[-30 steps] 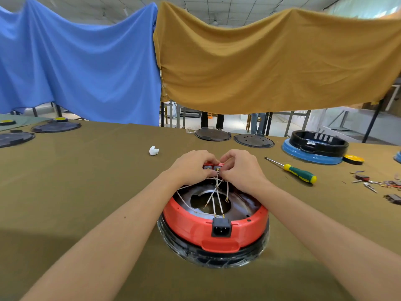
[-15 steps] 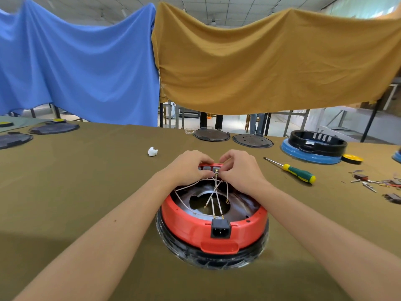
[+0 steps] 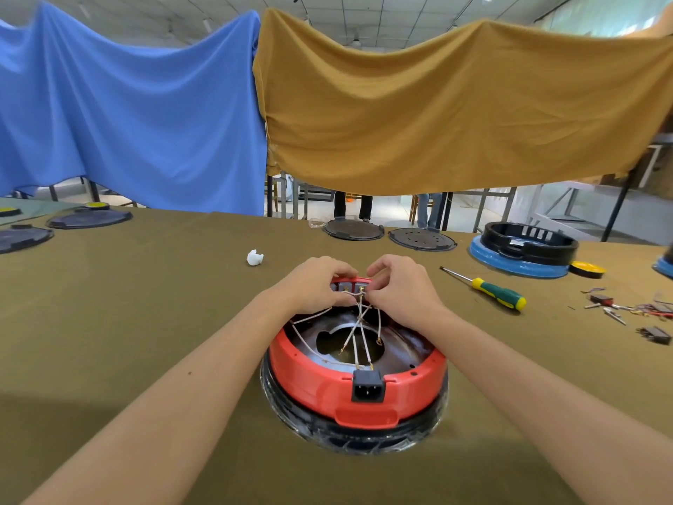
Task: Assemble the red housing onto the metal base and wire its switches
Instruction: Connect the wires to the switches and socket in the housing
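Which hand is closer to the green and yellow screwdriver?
The right hand. It is at the red housing, with the screwdriver lying on the table beyond it. The left hand is on its far side.

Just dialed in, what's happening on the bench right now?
A person is wiring the switches at the far rim of a red housing that already sits on its metal base. The left hand and right hand pinch thin white wires at the switch terminals; other wire ends hang loose inside. A screwdriver lies unused to the right.

Blue drape (image 3: 127,114), ochre drape (image 3: 455,111), olive table (image 3: 109,322)
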Demonstrator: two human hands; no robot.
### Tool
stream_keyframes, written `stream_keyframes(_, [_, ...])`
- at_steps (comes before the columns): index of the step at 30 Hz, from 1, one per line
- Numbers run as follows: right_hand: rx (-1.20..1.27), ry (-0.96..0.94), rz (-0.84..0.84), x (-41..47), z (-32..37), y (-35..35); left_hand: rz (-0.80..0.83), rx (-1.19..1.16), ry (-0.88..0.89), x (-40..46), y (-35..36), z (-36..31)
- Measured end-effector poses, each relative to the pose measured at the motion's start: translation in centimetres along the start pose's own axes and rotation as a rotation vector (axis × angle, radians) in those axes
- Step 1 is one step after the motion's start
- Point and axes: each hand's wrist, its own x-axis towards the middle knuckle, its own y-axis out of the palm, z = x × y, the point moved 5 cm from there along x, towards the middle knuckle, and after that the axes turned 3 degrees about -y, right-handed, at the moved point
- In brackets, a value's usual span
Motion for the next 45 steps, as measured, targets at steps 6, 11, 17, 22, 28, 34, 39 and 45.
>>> stream_keyframes(6, [0.009, -0.010, -0.007, 0.0, 0.0, -0.1, -0.014, 0.038, 0.012, -0.1, 0.0, -0.2])
stream_keyframes(11, [0.045, -0.012, -0.001, 0.0, -0.2, -0.2, -0.006, 0.050, -0.004, -0.5, 0.0, -0.3])
stream_keyframes(17, [0.045, -0.081, 0.117, 0.0, 0.5, 0.0, 0.004, 0.137, -0.058, -1.3, -0.8, 0.1])
stream_keyframes(22, [0.000, -0.098, 0.165, -0.3, 0.7, -0.3, -0.050, 0.241, -0.113, -2.1, -1.3, 0.9])
stream_keyframes(28, [-0.100, -0.064, 0.145, -0.1, 0.5, -0.1, 0.007, 0.159, -0.007, -2.0, -0.9, -0.2])
stream_keyframes(34, [-0.145, -0.041, 0.141, 0.7, 0.7, 0.7, 0.031, 0.107, -0.002, -1.3, -0.2, -0.3])
stream_keyframes(39, [-0.100, -0.039, 0.081, 0.7, 0.2, 1.0, 0.023, 0.085, 0.009, -1.3, -0.1, -0.3])
stream_keyframes(45, [-0.071, -0.016, 0.081, 0.7, 0.0, 1.0, 0.017, 0.057, 0.012, -1.3, -0.1, -0.3])
